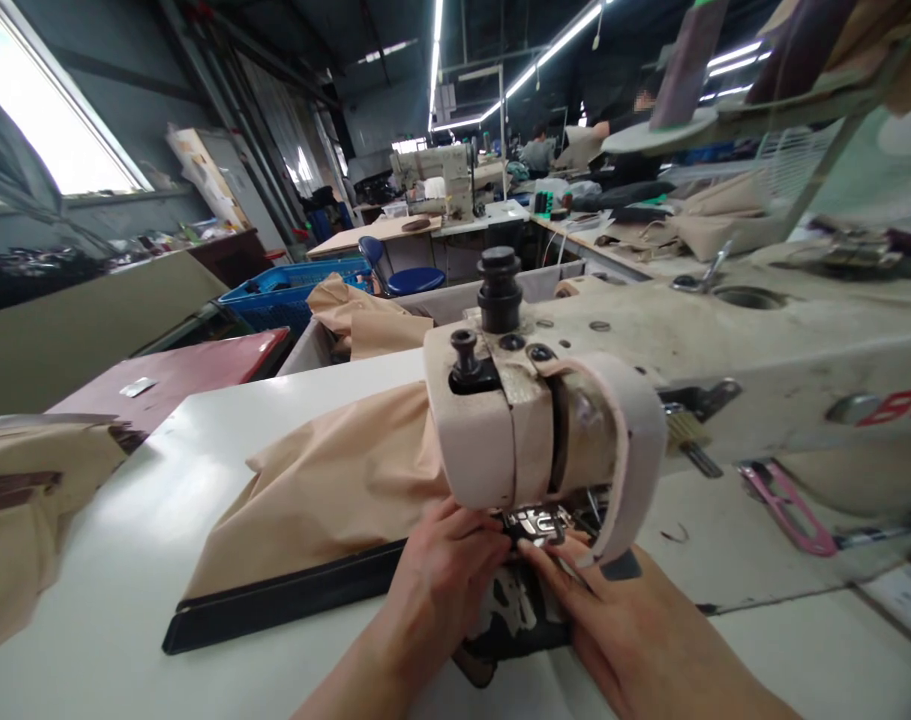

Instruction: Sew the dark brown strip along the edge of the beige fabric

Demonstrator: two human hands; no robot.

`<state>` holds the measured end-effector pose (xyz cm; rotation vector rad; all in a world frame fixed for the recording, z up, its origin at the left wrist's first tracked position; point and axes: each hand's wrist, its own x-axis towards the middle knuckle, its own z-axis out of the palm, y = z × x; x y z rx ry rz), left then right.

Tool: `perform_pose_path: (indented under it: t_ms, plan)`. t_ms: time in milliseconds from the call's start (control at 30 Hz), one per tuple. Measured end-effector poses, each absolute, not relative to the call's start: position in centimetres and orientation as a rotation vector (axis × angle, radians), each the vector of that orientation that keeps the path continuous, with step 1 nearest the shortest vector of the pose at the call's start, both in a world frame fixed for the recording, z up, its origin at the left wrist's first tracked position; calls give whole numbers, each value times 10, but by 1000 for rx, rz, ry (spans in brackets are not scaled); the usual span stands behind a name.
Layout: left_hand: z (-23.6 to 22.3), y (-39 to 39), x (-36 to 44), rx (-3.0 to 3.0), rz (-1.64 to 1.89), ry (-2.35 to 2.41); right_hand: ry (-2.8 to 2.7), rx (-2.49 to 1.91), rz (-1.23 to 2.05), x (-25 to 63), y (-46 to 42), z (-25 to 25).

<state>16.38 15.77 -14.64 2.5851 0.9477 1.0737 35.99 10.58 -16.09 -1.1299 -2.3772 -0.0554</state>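
A worn cream sewing machine (650, 360) fills the middle and right of the head view. Below its head, my left hand (444, 565) and my right hand (612, 620) lie side by side on a dark patterned piece of fabric (515, 610) at the presser foot (534, 522). Both hands press the piece flat with fingers stretched toward the needle. A tan fabric panel (327, 490) with a black edge strip (275, 600) spreads to the left on the white table (125, 600).
Pink thread snips (789, 510) lie on the machine bed at right. More tan fabric (20, 500) is piled at the left edge. Behind stand a bin with tan cloth (365, 320), a blue crate (290, 290), a blue chair (395, 275) and other sewing stations with people.
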Motion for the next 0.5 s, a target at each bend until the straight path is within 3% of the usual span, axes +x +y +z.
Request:
perform_pose_path:
  t_ms: [500]
  plan:
    - [-152,171,163,2552,1037,1184,-2237,-1126,219,364,94,-138]
